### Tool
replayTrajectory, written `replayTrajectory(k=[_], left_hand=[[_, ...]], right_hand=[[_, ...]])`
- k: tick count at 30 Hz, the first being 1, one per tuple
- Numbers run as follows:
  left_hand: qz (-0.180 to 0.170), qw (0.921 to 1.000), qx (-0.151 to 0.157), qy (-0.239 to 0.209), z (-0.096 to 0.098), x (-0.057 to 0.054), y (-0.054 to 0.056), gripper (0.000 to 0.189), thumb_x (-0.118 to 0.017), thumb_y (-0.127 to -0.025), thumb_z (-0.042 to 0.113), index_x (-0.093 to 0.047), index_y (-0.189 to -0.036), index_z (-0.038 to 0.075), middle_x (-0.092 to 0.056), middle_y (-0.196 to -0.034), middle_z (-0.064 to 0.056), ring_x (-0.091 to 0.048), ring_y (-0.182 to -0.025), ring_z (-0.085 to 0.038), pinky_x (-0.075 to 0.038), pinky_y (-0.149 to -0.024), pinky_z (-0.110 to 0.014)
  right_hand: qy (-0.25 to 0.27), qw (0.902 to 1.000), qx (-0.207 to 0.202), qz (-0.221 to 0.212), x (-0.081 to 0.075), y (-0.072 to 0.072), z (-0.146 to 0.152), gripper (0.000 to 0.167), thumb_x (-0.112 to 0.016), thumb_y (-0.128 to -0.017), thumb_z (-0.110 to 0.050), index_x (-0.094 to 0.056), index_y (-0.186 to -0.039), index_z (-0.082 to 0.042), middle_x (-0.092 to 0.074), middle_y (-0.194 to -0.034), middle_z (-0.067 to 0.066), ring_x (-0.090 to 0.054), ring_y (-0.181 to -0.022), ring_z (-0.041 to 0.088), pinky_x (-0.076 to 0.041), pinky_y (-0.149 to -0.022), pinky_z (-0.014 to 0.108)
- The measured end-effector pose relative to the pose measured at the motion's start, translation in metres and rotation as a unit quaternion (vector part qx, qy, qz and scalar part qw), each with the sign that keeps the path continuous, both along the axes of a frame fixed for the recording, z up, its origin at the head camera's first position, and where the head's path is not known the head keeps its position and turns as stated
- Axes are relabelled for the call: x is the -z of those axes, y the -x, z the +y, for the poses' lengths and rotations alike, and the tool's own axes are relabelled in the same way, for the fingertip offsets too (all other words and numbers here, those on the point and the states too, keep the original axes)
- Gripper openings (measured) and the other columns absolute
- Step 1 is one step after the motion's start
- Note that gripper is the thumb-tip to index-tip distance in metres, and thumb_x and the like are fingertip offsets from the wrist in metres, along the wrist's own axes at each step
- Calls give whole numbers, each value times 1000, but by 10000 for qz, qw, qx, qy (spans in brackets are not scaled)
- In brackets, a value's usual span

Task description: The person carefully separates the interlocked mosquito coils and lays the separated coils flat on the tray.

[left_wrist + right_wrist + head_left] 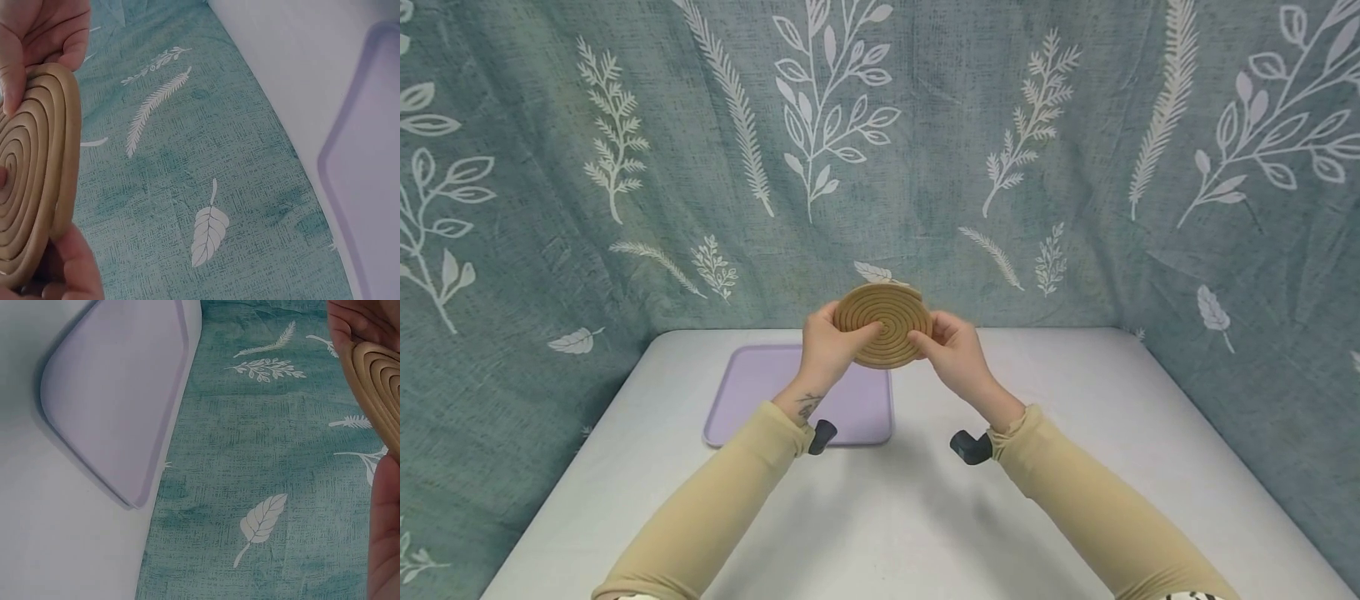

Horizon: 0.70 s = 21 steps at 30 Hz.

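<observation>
A flat tan coil [886, 312], wound in a spiral like a coaster or a rolled-up cord, is held up over the table with its round face toward the head camera. My left hand [831, 346] grips its left side, thumb lying across the face near the centre. At the right edge my right hand [957, 350] pinches it between thumb and fingers. In the left wrist view the coil [37, 169] shows its thick edge, with a hand at top and bottom. Only part of the coil [378, 387] shows in the right wrist view.
A lilac tray [760, 400] lies on the white table [1045, 392], behind and below my left forearm. Green cloth [925, 167] printed with white leaves hangs around the back and sides. Dark wrist cameras [972, 447] stick out from both cuffs.
</observation>
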<state>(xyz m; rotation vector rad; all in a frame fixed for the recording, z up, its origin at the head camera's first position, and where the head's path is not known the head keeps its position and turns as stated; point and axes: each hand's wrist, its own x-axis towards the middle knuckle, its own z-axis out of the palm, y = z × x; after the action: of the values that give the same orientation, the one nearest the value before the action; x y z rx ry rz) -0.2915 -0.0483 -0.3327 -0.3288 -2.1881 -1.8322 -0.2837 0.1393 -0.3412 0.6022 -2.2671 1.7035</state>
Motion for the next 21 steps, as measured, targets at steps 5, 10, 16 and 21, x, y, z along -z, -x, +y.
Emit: replayTrajectory(k=[5, 10, 16, 21], left_hand=[[137, 9998, -124, 98, 1, 1, -1, 38, -76, -75, 15, -63, -106, 0, -67, -98, -16, -67, -87, -27, -56, -70, -34], [177, 9993, -249, 216, 1, 2, -1, 36, -76, -75, 15, -63, -104, -1, -67, -96, -16, -66, -85, -27, -56, -68, -34], [108, 9988, -384, 275, 2, 2, -2, 32, -74, -75, 16, -63, -101, 0, -67, -91, -16, -66, -81, -26, -55, -64, -32], [36, 9986, -431, 302, 1, 1, -2, 32, -73, -76, 17, -62, -102, 1, -66, -91, -15, -65, -80, -25, -54, -63, -31]], right_hand=[[-118, 9997, -46, 192, -4, -6, -3, 15, -60, -87, 0, -60, -99, 9, -66, -92, 25, -63, -73, 11, -56, -64, 35], [-285, 9987, -27, 433, -13, -19, -8, 14, -59, -86, 4, -59, -98, 11, -65, -91, 26, -64, -76, 20, -54, -61, 24], [-396, 9969, 49, 671, -15, -24, -13, 14, -58, -85, 6, -59, -98, 12, -64, -91, 25, -62, -79, 16, -53, -63, 18], [-451, 9959, 96, 776, -7, -18, -12, 13, -60, -85, 6, -60, -97, 10, -64, -88, 23, -59, -77, 6, -53, -64, 19]])
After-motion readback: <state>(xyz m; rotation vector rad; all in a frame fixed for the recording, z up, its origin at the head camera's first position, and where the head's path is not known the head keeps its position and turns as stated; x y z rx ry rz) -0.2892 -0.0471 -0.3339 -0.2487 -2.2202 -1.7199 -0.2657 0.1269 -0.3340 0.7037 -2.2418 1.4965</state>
